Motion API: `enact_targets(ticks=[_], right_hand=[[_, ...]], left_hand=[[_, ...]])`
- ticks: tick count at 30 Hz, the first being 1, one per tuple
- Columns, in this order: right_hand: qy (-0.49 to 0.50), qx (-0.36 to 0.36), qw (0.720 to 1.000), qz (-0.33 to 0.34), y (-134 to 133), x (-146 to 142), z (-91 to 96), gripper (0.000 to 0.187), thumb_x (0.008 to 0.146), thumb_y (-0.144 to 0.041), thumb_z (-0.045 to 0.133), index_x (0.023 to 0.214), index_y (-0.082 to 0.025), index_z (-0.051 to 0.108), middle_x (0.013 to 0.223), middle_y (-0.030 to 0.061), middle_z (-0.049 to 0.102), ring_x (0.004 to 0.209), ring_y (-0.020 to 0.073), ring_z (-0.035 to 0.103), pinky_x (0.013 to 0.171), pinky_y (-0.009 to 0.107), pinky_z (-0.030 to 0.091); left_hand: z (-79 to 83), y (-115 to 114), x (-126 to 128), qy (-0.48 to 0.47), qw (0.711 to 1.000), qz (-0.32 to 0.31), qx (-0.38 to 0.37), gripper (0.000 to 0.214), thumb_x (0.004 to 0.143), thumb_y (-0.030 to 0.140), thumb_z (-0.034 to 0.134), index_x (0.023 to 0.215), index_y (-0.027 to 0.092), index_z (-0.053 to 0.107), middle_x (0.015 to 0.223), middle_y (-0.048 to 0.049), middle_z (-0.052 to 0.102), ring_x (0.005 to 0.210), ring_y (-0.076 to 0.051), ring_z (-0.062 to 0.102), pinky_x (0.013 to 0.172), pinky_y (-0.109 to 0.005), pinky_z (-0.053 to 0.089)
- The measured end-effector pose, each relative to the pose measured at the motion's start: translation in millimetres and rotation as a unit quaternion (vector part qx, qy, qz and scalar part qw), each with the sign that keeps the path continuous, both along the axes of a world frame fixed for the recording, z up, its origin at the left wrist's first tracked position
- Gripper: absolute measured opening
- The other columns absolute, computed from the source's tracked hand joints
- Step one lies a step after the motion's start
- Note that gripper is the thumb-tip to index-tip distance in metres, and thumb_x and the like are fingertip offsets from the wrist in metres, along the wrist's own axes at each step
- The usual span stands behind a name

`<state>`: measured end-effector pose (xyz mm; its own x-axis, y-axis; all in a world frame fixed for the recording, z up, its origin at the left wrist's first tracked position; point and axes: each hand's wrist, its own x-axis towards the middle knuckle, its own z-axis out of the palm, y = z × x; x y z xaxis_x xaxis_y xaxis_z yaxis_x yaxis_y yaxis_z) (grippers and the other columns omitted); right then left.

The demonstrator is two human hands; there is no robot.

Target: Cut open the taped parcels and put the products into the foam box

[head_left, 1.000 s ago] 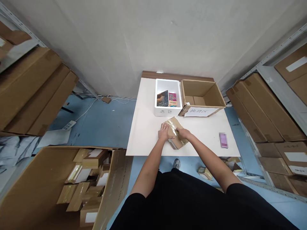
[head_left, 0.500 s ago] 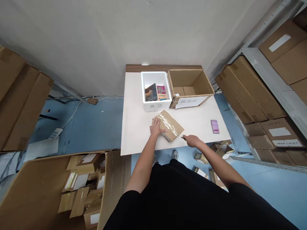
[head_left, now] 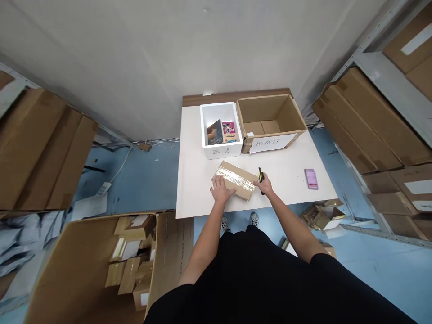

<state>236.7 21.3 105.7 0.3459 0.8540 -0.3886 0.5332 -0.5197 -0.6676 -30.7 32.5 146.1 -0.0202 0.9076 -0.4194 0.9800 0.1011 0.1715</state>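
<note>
A taped brown cardboard box (head_left: 239,180) lies slightly turned near the front edge of the white table. My left hand (head_left: 220,190) grips its left end, fingers spread over the edge and thumb along the near side. At the other end, my right hand (head_left: 264,184) is closed around a black and yellow utility knife (head_left: 260,173) that points up and away from me. The right fingertips touch the box's right end. Clear tape on the top shines in the light and looks wrinkled.
Behind stand a white foam box (head_left: 221,151) with two books (head_left: 215,133) and an open carton (head_left: 272,114) with a handwritten label. A pink-purple item (head_left: 311,179) lies at the right. A large carton (head_left: 64,270) of parcels stands lower left; shelves (head_left: 388,81) flank the table.
My right hand has moved up from the table's front edge to the box's right end, the knife now upright. The box has turned to lie more crosswise. The view has shifted slightly.
</note>
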Motion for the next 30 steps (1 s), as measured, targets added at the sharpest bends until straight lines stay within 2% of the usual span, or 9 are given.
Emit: enact_targets(ticks=[5, 7, 10, 13, 17, 20, 22, 26, 30], right_hand=[[0.004, 0.006, 0.999, 0.043, 37, -15, -8.1, 0.093, 0.075, -0.047, 0.083, 0.155, -0.021, 0.042, 0.135, 0.0149, 0.070, 0.119, 0.0310, 0.069, 0.097, 0.040, 0.055], [-0.003, -0.002, 0.998, 0.060, 46, -21, -7.2, 0.093, 0.075, -0.045, 0.083, 0.155, -0.020, 0.042, 0.135, 0.0152, 0.070, 0.118, 0.0308, 0.069, 0.096, 0.038, 0.055], [-0.020, -0.018, 0.996, 0.089, 52, -24, -3.1, 0.093, 0.078, -0.045, 0.082, 0.156, -0.019, 0.039, 0.134, 0.0144, 0.071, 0.118, 0.0298, 0.070, 0.096, 0.036, 0.055], [-0.044, -0.024, 0.992, 0.118, 52, -25, 2.2, 0.092, 0.081, -0.046, 0.081, 0.157, -0.021, 0.038, 0.130, 0.0126, 0.072, 0.116, 0.0293, 0.071, 0.093, 0.035, 0.055], [-0.055, -0.017, 0.989, 0.137, 52, -25, 9.6, 0.093, 0.080, -0.046, 0.083, 0.158, -0.022, 0.038, 0.127, 0.0117, 0.074, 0.113, 0.0304, 0.072, 0.091, 0.034, 0.055], [-0.051, 0.009, 0.989, 0.139, 47, -20, 14.7, 0.086, 0.084, -0.049, 0.079, 0.156, -0.022, 0.041, 0.122, 0.0103, 0.076, 0.108, 0.0293, 0.073, 0.089, 0.034, 0.055], [-0.016, 0.025, 0.987, 0.159, 38, -11, 17.5, 0.066, 0.093, -0.053, 0.067, 0.149, -0.024, 0.048, 0.108, 0.0059, 0.078, 0.093, 0.0253, 0.075, 0.082, 0.032, 0.056], [0.104, 0.001, 0.955, 0.277, 11, 21, 21.3, 0.038, 0.104, -0.054, 0.047, 0.125, -0.027, 0.062, 0.074, -0.0032, 0.072, 0.058, 0.0176, 0.068, 0.064, 0.026, 0.053], [0.089, -0.049, 0.928, 0.359, 3, 46, 24.0, 0.030, 0.104, -0.048, 0.049, 0.117, -0.027, 0.065, 0.069, -0.0047, 0.069, 0.055, 0.0156, 0.065, 0.064, 0.024, 0.048]], left_hand=[[8.6, -22, 5, 0.058, 0.997, 0.042, 0.004, 0.101, 0.093, 0.078, 0.045, 0.171, 0.017, 0.022, 0.175, -0.0190, 0.022, 0.162, -0.042, 0.011, 0.123, -0.060, 0.029], [13.9, -20, 12, 0.027, 0.999, -0.027, 0.008, 0.088, 0.098, 0.068, 0.047, 0.169, 0.021, 0.027, 0.174, -0.0156, 0.027, 0.162, -0.040, 0.015, 0.125, -0.058, 0.027], [20.0, -7, 27, -0.066, 0.976, -0.209, -0.014, 0.086, 0.094, 0.062, 0.062, 0.168, 0.034, 0.027, 0.176, -0.0053, 0.027, 0.162, -0.034, 0.019, 0.127, -0.049, 0.025], [22.5, 7, 41, -0.080, 0.952, -0.293, -0.039, 0.096, 0.084, 0.051, 0.079, 0.165, 0.035, 0.030, 0.166, -0.0095, 0.042, 0.155, -0.035, 0.033, 0.127, -0.048, 0.027], [22.5, 14, 48, -0.048, 0.957, -0.284, -0.035, 0.085, 0.078, 0.034, 0.087, 0.153, 0.028, 0.049, 0.150, -0.0147, 0.054, 0.146, -0.037, 0.043, 0.125, -0.049, 0.031], [20.5, 10, 45, -0.033, 0.964, -0.263, -0.009, 0.075, 0.076, 0.037, 0.090, 0.143, 0.032, 0.057, 0.161, -0.0108, 0.045, 0.150, -0.035, 0.039, 0.125, -0.048, 0.031], [17.7, 7, 44, -0.024, 0.967, -0.252, 0.006, 0.076, 0.073, 0.039, 0.094, 0.140, 0.033, 0.058, 0.167, -0.0079, 0.037, 0.155, -0.033, 0.034, 0.126, -0.047, 0.030], [9.9, 8, 45, -0.039, 0.966, -0.256, 0.014, 0.085, 0.064, 0.033, 0.099, 0.137, 0.028, 0.056, 0.164, -0.0122, 0.042, 0.154, -0.034, 0.037, 0.126, -0.045, 0.031], [3.5, 14, 46, -0.062, 0.966, -0.252, 0.012, 0.087, 0.059, 0.031, 0.101, 0.133, 0.024, 0.056, 0.159, -0.0154, 0.048, 0.149, -0.035, 0.044, 0.123, -0.044, 0.034]])
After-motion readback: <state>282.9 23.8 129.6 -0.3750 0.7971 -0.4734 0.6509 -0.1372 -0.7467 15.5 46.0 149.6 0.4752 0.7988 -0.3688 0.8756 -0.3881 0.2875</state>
